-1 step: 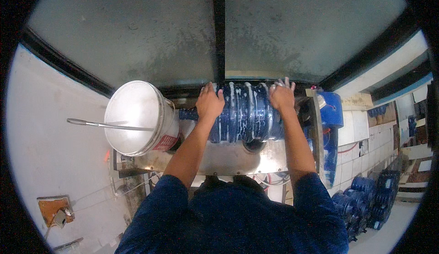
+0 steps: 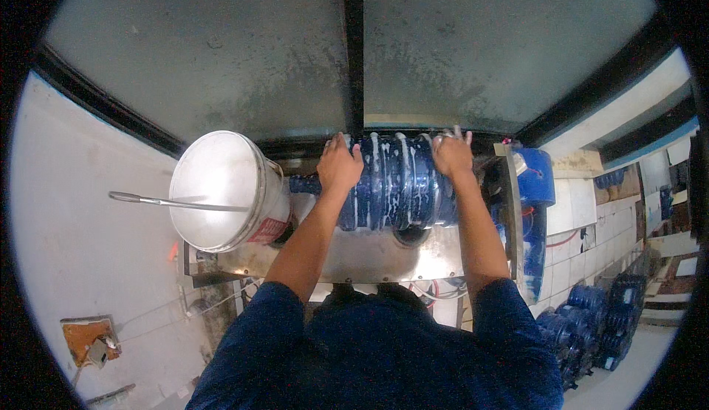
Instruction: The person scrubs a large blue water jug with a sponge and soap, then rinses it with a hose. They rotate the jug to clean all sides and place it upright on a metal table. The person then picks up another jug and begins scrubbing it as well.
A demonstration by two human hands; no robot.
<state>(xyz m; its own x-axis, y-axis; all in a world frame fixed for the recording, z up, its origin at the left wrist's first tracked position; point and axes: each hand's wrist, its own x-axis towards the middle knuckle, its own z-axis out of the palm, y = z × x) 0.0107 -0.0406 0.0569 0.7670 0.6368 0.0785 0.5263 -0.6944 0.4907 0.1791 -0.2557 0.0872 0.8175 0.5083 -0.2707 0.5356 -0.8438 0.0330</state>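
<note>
A large blue ribbed water jug (image 2: 402,181) lies on its side in front of me, streaked with white foam. Its narrow neck points left toward the bucket. My left hand (image 2: 340,163) curves over the jug's left end, thumb apart from the fingers, steadying it. Foam coats the fingers of my right hand (image 2: 452,155), which are stretched and spread over the jug's right end. The undersides of both hands are hidden. Under the jug is a metal worktop (image 2: 354,255), with a dark round part showing at the jug's near side.
Left of the jug stands a white bucket (image 2: 214,188) with a metal rod (image 2: 177,202) across its top. A glass panel (image 2: 502,48) rises behind the worktop. To the right are a blue container (image 2: 533,177) and, lower down, several blue jugs (image 2: 583,329).
My right hand has shifted very slightly left and its fingers have changed position a little. The left hand and the jug look the same.
</note>
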